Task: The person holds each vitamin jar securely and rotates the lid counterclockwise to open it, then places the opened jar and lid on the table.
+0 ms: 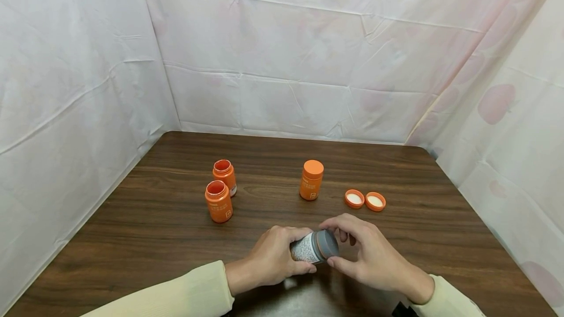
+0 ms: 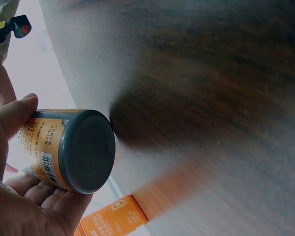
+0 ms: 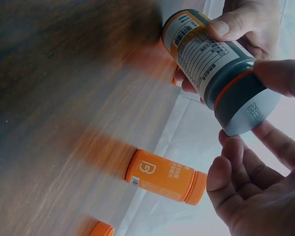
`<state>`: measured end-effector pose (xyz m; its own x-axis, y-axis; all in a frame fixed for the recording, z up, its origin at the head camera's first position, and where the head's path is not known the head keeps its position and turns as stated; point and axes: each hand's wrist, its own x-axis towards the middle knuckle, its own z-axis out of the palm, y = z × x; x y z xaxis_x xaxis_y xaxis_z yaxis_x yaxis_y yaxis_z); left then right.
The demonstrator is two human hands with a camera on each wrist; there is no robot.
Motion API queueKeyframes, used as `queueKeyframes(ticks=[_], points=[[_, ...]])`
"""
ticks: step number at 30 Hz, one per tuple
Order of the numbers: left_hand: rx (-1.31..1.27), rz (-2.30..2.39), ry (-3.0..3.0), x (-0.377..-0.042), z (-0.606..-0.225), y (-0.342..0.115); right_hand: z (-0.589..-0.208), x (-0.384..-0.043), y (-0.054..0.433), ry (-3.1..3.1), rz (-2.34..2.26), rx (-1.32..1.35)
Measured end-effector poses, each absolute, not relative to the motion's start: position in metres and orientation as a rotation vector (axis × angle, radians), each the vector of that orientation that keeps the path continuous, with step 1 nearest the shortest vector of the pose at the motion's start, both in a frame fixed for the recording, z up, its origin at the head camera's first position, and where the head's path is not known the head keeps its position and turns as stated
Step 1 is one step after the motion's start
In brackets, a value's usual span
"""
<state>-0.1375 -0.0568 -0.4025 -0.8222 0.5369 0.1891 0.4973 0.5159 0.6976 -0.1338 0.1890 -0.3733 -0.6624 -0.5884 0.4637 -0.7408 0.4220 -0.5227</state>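
My left hand (image 1: 278, 254) grips a dark grey pill bottle (image 1: 305, 250) round its body, tilted with the cap toward the right. A white and orange printed label with a barcode wraps the bottle; its dark base (image 2: 88, 152) faces the left wrist camera. At the other end, my right hand (image 1: 367, 253) pinches the grey cap (image 3: 246, 110) between thumb and fingers. An orange ring shows between cap and body. In the right wrist view the thumb (image 3: 282, 78) lies on the cap's side, and the other fingers are bent below it.
Beyond the hands stands a capped orange bottle (image 1: 311, 182). Two uncapped orange bottles, one nearer (image 1: 219, 208) and one farther (image 1: 225, 176), stand at the left. Two orange caps, left (image 1: 354, 199) and right (image 1: 375, 201), lie inside-up on the brown table (image 1: 176, 175). Pale curtains (image 1: 282, 48) surround it.
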Motion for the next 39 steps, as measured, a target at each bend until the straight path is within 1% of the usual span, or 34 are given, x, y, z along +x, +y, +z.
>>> queueKeyframes(ticks=[13,20,25,30,39], points=[[0.907,1.218,2.697,-0.137,-0.402,-0.057,-0.371,-0.134,0.187,-2.443,1.054,1.196],[0.91,1.214,2.696,-0.137,-0.402,-0.057,-0.369,-0.134,0.187,-2.599,0.972,0.968],[0.901,1.219,2.686,-0.137,-0.401,-0.057,-0.368,-0.136,0.188,-2.702,0.957,0.876],[0.891,1.23,2.669,-0.137,-0.401,-0.056,-0.366,-0.137,0.188,-2.766,0.991,0.888],[0.899,1.218,2.679,-0.137,-0.401,-0.056,-0.363,-0.138,0.189,-2.744,0.994,0.993]])
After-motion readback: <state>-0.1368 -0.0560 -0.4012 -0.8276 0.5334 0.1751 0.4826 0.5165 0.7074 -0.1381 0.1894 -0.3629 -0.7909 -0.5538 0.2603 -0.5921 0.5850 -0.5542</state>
